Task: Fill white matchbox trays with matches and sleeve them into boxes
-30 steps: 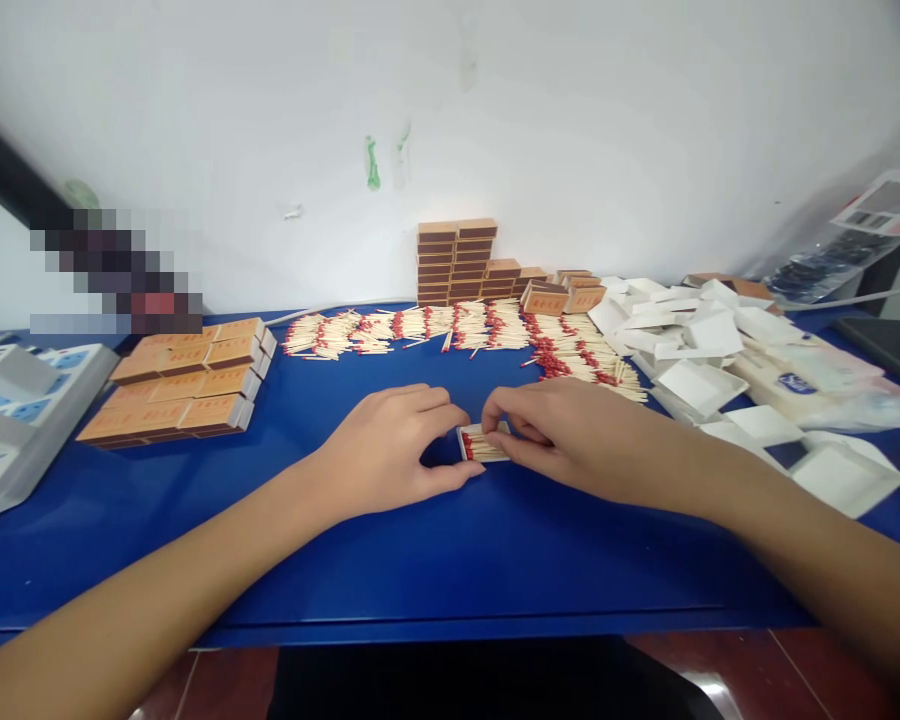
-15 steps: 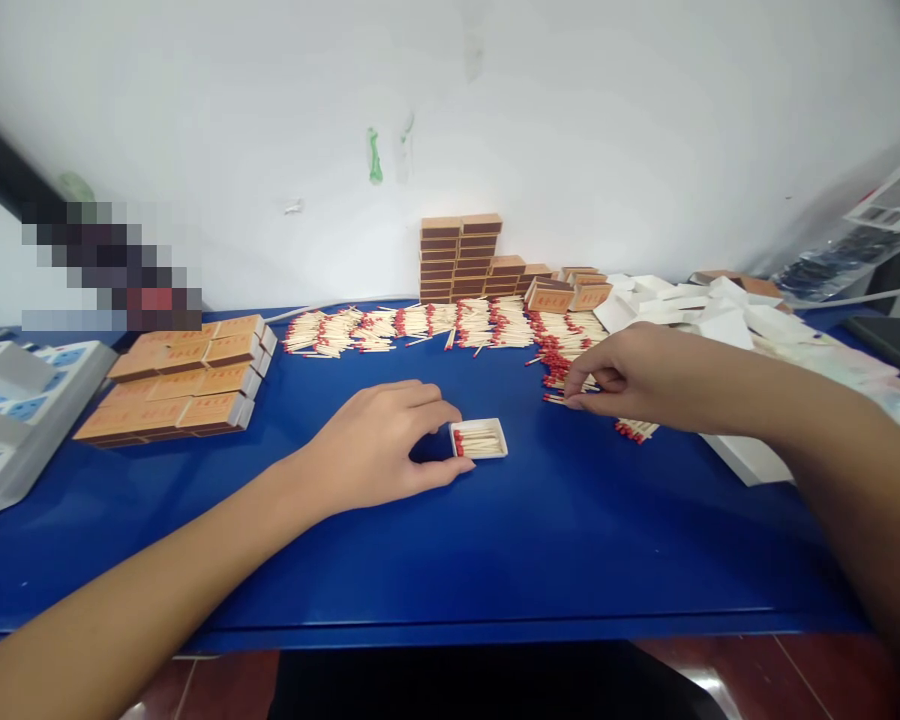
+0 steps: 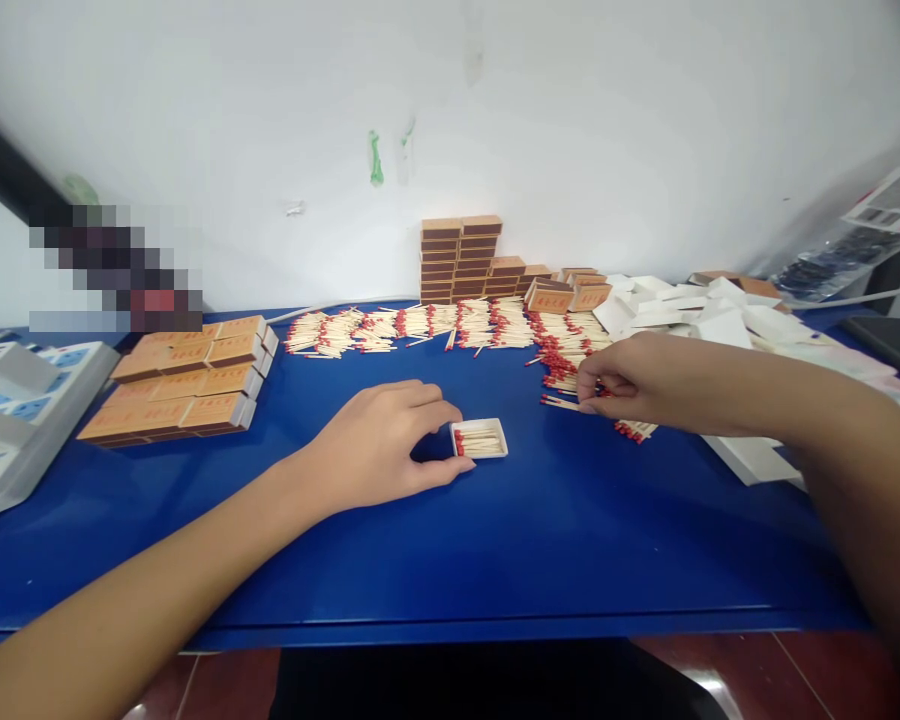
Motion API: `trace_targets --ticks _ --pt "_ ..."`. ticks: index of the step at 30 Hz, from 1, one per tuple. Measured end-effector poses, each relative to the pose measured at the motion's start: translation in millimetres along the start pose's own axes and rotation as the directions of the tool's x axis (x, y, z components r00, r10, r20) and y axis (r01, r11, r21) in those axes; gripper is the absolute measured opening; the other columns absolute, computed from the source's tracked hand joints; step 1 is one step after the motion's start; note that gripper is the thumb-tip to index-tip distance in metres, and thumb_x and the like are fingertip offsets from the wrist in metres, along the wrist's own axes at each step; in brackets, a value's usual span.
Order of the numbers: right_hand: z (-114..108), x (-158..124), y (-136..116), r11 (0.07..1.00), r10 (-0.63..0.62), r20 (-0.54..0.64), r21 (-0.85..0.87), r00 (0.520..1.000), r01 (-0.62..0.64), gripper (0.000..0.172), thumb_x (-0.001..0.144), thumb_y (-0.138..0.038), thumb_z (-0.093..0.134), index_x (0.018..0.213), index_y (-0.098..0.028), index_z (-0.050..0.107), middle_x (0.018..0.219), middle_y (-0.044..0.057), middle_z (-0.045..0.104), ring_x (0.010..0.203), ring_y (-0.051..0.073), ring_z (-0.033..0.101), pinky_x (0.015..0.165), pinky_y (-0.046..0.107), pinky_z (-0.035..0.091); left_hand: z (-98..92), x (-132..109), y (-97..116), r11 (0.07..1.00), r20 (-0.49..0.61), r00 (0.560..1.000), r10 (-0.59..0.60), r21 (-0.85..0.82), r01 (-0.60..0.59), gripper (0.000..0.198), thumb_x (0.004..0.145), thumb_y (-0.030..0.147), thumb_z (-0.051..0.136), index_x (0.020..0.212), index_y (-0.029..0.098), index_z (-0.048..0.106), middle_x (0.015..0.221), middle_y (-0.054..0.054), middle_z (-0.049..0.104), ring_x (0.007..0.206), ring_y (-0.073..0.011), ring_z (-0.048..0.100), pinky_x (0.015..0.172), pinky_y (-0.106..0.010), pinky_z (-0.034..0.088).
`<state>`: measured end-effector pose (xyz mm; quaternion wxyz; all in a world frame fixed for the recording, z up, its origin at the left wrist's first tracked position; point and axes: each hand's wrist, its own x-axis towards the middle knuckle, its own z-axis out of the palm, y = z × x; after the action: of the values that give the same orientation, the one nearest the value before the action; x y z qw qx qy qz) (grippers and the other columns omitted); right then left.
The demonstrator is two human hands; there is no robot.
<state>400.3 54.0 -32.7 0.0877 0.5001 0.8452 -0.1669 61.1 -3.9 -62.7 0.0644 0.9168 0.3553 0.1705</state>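
Observation:
Thumb and forefinger of my left hand [image 3: 390, 440] grip the left end of a small white matchbox tray [image 3: 504, 440], which rests on the blue table. Red-headed matches [image 3: 480, 440] lie inside it, heads toward my left hand. My right hand [image 3: 622, 380] pinches matches [image 3: 561, 402] at the near edge of the pile, their red heads pointing left. The loose match pile [image 3: 555, 345] spreads just behind these fingers. A few more matches [image 3: 636, 431] lie under my right wrist.
A long row of loose matches [image 3: 412, 325] runs along the wall. Orange matchboxes [image 3: 187, 375] are stacked at left, with another matchbox stack [image 3: 459, 260] at the back. White empty trays [image 3: 720, 310] heap at right. A grey-white organiser [image 3: 37, 420] stands at far left.
My right hand has shifted slightly to the right, and the pinched matches now show more of their length. My left hand and the tray have stayed still.

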Motion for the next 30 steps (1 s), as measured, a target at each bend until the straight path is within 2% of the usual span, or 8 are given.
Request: trace_targets --ticks 7,12,15,18,21,26,30 --pt "0.7 -4.0 1.4 0.998 -0.054 -0.049 0.039 0.997 0.056 0.028 0.104 -0.041 0.055 0.092 -0.024 0.073 0.090 0.012 0.076 0.075 0.025 0.065 0.066 0.038 0.046 -1.1 0.2 0.7 1.000 0.008 1.000 -0.002 -0.001 0.002 0.028 0.099 0.042 0.078 0.114 0.018 0.078 0.093 -0.003 0.073 0.087 -0.0197 0.070 0.075 -0.030 0.051" --pt "-1.6 -6.3 -1.5 0.995 0.018 0.044 0.100 0.999 -0.023 0.023 0.102 -0.038 0.057 0.092 -0.025 0.073 0.089 0.010 0.075 0.075 0.024 0.065 0.067 0.037 0.046 -1.0 -0.2 0.1 1.000 0.009 1.000 0.003 0.002 -0.003 0.028 0.099 0.043 0.077 0.114 0.019 0.077 0.093 -0.003 0.073 0.087 -0.0196 0.070 0.074 -0.030 0.051" --pt "-1.2 -7.3 -2.8 0.996 0.006 0.030 0.094 1.000 -0.009 0.022 0.101 -0.036 0.057 0.089 -0.024 0.071 0.087 0.009 0.075 0.074 0.023 0.064 0.065 0.035 0.044 -0.9 -0.5 -0.5 1.000 0.009 1.000 0.008 0.001 -0.008 0.029 0.099 0.043 0.078 0.115 0.018 0.078 0.092 -0.003 0.072 0.086 -0.0199 0.069 0.074 -0.031 0.051" --pt "-1.3 -7.8 -4.7 0.996 -0.020 0.021 0.087 1.000 0.018 0.027 0.103 -0.038 0.052 0.087 -0.024 0.068 0.084 0.009 0.073 0.072 0.022 0.062 0.066 0.035 0.043 -1.3 -0.4 -0.9 1.000 0.011 1.000 0.012 0.000 -0.012 0.030 0.099 0.042 0.078 0.115 0.017 0.078 0.092 -0.003 0.072 0.086 -0.0200 0.069 0.075 -0.031 0.050" --pt "-2.7 -8.1 -7.1 0.998 0.009 0.016 0.062 1.000 -0.010 0.027 0.104 -0.040 0.051 0.090 -0.024 0.069 0.086 0.008 0.074 0.073 0.023 0.062 0.068 0.037 0.042 -1.5 -0.1 -1.0 1.000 0.009 1.000 0.012 0.000 -0.012 0.030 0.099 0.042 0.078 0.115 0.017 0.078 0.093 -0.003 0.072 0.087 -0.0197 0.069 0.075 -0.031 0.051" --pt "-3.7 -9.7 -8.0 0.996 0.049 0.079 0.074 0.996 -0.055 0.018 0.097 -0.029 0.055 0.085 -0.025 0.068 0.085 0.006 0.074 0.074 0.022 0.062 0.067 0.037 0.041 -0.8 0.4 -0.6 1.000 0.007 1.000 0.011 0.010 -0.011 0.029 0.099 0.042 0.078 0.115 0.018 0.078 0.093 -0.003 0.072 0.086 -0.0198 0.069 0.075 -0.031 0.051" --pt "-2.8 -9.4 -7.8 0.998 0.000 0.060 0.057 0.998 -0.004 0.021 0.098 -0.025 0.051 0.081 -0.025 0.064 0.080 0.004 0.072 0.071 0.021 0.061 0.066 0.036 0.041 -0.8 1.1 0.2 1.000 0.010 1.000 0.005 0.007 -0.005 0.029 0.099 0.042 0.078 0.115 0.017 0.078 0.092 -0.004 0.072 0.087 -0.0201 0.070 0.076 -0.031 0.052"
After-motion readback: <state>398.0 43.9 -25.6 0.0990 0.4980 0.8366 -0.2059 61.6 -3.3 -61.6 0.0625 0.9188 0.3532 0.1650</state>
